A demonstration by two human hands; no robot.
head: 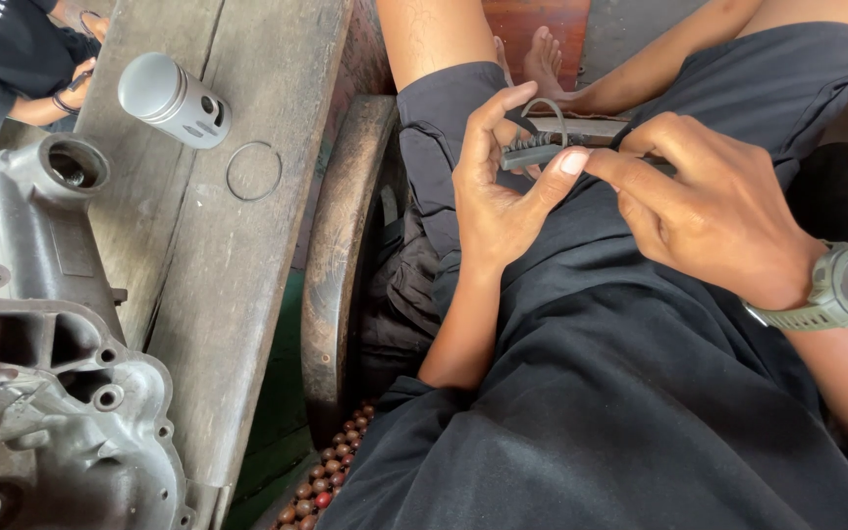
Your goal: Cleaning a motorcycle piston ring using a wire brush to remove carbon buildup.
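Seated person working over the lap, beside a weathered wooden bench (238, 255). On the bench, near its far edge, a grey metal piston (175, 100) lies on its side; a thin wire ring (253, 171) rests just beside it, toward the bench's right edge. A grey cast engine casing (46, 373) fills the near left corner. A string of brown beads (324, 479) lies below the bench's right edge. Another person's hand (79, 86) shows at the far left.

Nothing stands between the camera and the hands. The left hand (498, 191) pinches a small dark ribbed part (530, 153) between thumb and forefinger, its other fingers loosely curled. The right hand (714, 211), wearing a green wristwatch (841, 287), closes around the part's other end, which it hides. A thin grey wire loop (548, 110) arches from the part, held above dark shorts (630, 393).
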